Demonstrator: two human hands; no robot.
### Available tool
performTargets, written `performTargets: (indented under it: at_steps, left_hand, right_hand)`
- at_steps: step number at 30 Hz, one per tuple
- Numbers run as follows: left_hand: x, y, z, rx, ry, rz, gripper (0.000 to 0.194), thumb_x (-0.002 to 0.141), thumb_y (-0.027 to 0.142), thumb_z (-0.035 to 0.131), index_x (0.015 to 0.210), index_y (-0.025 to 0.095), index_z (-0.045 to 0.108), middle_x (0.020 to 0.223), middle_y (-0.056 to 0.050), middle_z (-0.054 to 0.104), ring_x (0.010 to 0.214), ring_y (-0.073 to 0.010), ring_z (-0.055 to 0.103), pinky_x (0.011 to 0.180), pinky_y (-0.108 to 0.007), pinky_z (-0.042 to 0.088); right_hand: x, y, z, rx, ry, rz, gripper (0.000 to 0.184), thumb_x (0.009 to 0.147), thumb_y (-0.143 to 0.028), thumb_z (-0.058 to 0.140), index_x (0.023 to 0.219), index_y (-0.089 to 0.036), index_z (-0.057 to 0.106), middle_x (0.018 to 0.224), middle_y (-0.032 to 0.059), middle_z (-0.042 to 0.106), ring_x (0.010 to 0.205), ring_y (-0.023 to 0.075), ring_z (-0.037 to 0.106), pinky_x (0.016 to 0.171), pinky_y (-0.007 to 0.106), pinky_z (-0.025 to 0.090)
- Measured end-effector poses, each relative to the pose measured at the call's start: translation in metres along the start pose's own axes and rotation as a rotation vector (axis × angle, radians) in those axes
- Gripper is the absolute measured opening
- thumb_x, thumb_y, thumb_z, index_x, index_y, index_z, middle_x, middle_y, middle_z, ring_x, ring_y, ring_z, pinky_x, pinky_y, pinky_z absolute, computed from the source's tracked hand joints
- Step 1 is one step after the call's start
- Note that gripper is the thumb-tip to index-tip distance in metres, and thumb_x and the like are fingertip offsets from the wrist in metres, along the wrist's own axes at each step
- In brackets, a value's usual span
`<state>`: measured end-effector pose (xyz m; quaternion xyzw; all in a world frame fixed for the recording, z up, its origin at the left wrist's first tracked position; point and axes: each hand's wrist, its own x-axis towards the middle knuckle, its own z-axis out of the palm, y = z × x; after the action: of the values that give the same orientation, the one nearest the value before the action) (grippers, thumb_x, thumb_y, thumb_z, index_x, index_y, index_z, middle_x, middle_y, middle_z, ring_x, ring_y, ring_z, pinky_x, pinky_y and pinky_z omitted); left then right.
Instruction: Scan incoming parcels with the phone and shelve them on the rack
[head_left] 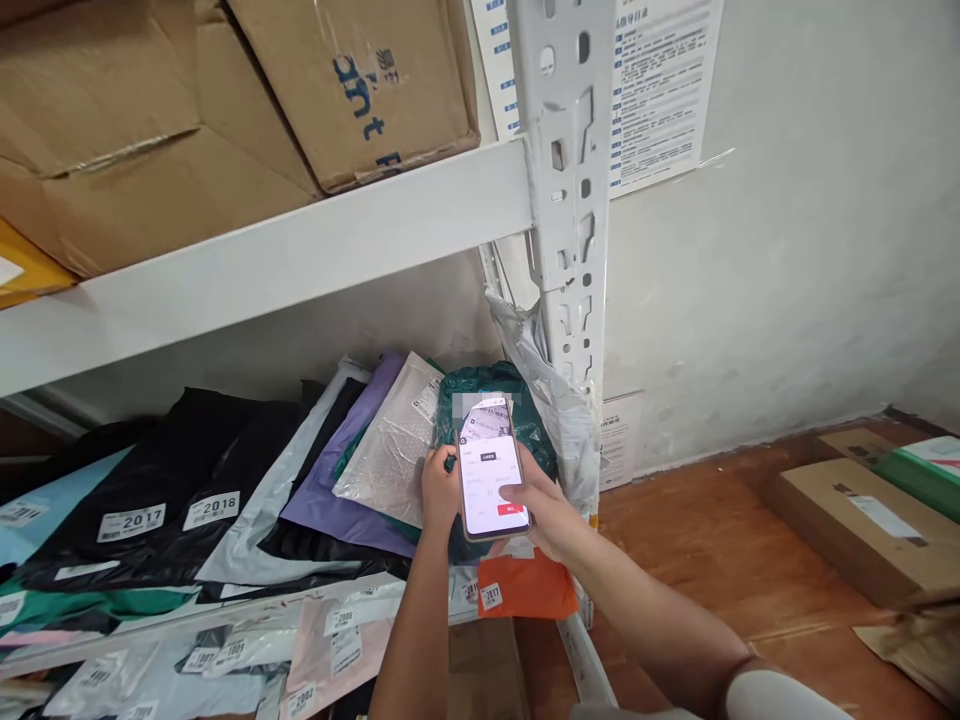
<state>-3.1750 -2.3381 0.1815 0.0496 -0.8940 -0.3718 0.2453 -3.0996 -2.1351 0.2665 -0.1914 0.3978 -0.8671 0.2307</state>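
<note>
A smartphone point(487, 515) is held upright in front of the lower shelf, its lit screen showing a label picture above a white panel with a red button. My left hand point(441, 488) is closed at the phone's left edge, fingers curled against it. From the other side, my right hand point(551, 515) grips the phone, with the thumb over the lower screen. Behind the phone sits a dark green plastic parcel point(536, 425). A silvery bubble mailer point(394, 440) leans to its left. Just below the hands lies an orange parcel point(529, 588) labelled 2017.
Black parcels point(150, 480) and a purple mailer point(315, 500) crowd the shelf at left. A white perforated post point(570, 250) and a shelf beam point(300, 250) frame the space. Cardboard boxes point(405, 70) stand above. More boxes point(840, 530) rest on the reddish-brown floor at right.
</note>
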Motion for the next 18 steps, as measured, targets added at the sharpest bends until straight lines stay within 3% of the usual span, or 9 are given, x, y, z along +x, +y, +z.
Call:
performTargets:
  at_steps: [9,18]
  left_hand:
    - [0.0036,-0.0111,0.0063,-0.055,-0.008,-0.060,0.014,0.084,0.025,0.054,0.090,0.019,0.065,0.089,-0.005,0.058,0.087,-0.0195,0.060,0.075,-0.030,0.049]
    - [0.0030,-0.0067,0.0043,-0.059,-0.008,-0.064,0.014,0.085,0.026,0.053,0.086,0.018,0.065,0.086,-0.004,0.057,0.084,-0.0186,0.059,0.077,-0.031,0.049]
  right_hand:
    - [0.0024,-0.0036,0.0015,-0.015,0.038,0.000,0.091,0.075,-0.029,0.072,0.150,-0.032,0.019,0.114,0.0089,0.067,0.083,0.0274,0.072,0.044,0.031,0.061]
    - [0.0024,-0.0036,-0.0012,-0.013,0.006,-0.002,0.089,0.079,-0.030,0.072,0.150,-0.033,0.019,0.116,0.0090,0.067,0.083,0.0265,0.072,0.045,0.031,0.062]
